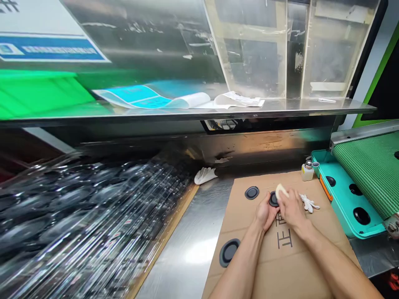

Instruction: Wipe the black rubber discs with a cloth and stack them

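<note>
My left hand is closed on the edge of a small black round part, perhaps a rubber or plastic disc. Pinched in my right hand is a pale cream sponge pad, pressed against or just over the part's right side. Both hands are above a cardboard sheet with black characters on it. On the cardboard lie a similar black disc beyond my left hand and a larger black disc near my left forearm. A crumpled white glove or cloth is just right of my right hand.
Clear plastic trays of black parts fill the left. A teal bin holding several black discs stands at the right, beside a green conveyor belt. A small dispenser bottle is behind my hands. A metal shelf spans the back.
</note>
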`<state>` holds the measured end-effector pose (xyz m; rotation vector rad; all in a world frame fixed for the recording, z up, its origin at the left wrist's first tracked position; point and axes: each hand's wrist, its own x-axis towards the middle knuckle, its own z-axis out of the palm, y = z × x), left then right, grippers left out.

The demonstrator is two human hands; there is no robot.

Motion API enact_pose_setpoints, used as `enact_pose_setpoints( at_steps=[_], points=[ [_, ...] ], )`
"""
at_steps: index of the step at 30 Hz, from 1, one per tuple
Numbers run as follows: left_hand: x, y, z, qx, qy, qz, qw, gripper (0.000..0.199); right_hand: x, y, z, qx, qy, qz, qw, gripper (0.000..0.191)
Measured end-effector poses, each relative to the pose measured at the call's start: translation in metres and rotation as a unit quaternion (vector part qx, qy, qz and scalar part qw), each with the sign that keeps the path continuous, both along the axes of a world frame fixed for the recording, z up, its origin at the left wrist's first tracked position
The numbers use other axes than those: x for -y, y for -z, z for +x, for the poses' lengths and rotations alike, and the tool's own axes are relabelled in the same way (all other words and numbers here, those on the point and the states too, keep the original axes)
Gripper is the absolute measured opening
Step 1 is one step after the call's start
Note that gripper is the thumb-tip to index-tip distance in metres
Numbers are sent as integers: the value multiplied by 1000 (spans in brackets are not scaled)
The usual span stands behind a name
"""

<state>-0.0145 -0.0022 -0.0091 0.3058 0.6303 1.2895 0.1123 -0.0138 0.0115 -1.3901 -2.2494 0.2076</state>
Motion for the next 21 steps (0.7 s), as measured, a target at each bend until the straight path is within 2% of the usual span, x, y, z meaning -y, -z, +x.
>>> enact_pose_setpoints(
  at_steps=[2, 5, 9, 12, 17, 21],
  points=[
    [1, 1, 0, -13, -4, -7, 1000, 38, 0, -1, 2, 13, 1, 2, 1000, 38],
    [3, 1, 1, -26, 14, -20, 999, 35, 1, -5, 5, 22, -58, 12, 998, 38],
    [5, -1, 1, -59, 3, -12, 998, 27, 5, -11, 3, 30, -17, 4, 999, 37],
    [4, -2, 1, -42, 8, -11, 999, 32, 7, -11, 0, 24, -37, 5, 999, 37],
    [-1, 0, -3, -48, -27, -28, 998, 31, -10, -5, 9, 9, 66, -14, 998, 33],
    [-5, -3, -16, 11, -69, -35, 997, 38, -16, 2, 25, -20, 84, -36, 996, 43]
  ],
)
